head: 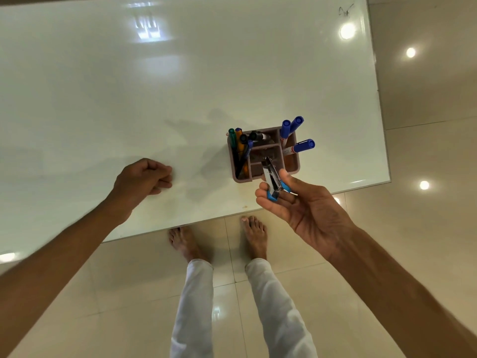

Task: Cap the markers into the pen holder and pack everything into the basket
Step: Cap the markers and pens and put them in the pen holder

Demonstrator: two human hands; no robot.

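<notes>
A brown compartmented pen holder (pixel 294 167) stands on the white table near its front right. Three blue-capped markers (pixel 291 127) lean in its right compartment. Green, orange, black and blue pens (pixel 240 143) fill its left compartment, and a black marker (pixel 259 136) lies across the back. My right hand (pixel 296 202) hovers just in front of the holder, gripping a blue and metal stapler (pixel 273 180) whose tip points into the middle compartment. My left hand (pixel 144 180) rests on the table to the left as a loose fist, holding nothing.
The glossy white table (pixel 129 99) spreads far to the left and back; its front edge runs above my bare feet (pixel 254 235) on the beige tiled floor. The table's right edge (pixel 382 125) lies close to the holder. No basket is in view.
</notes>
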